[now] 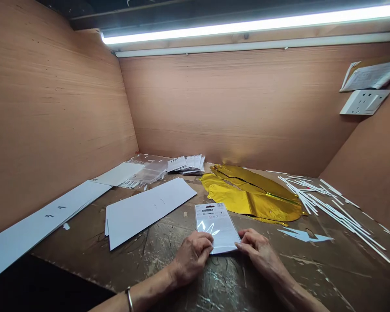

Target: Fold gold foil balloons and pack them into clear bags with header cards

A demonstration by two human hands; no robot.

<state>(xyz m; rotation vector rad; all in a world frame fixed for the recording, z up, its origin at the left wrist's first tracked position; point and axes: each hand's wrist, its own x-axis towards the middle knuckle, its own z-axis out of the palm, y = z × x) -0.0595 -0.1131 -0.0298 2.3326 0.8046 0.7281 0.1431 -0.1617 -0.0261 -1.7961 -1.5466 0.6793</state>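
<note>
A flat white packet [218,229] with a glossy clear cover and dark print along its top lies in front of me, its hang hole at the far end. My left hand [194,255] is closed at the packet's near left corner, fingers curled over its edge. At the near right corner, my right hand [256,248] pinches the packet's edge between thumb and fingers. Just beyond the packet on the right are flattened gold foil balloons [256,195], lying over one another. Left of the packet are large white sheets [149,212].
Thin white sticks [341,212] are scattered at the right. A pale blue cut-out scrap [305,235] lies near my right hand. Stacked printed packets [188,164] and clear bags [151,167] are at the back. Long white boards [48,216] line the left. Wooden walls [234,104] enclose the worktable.
</note>
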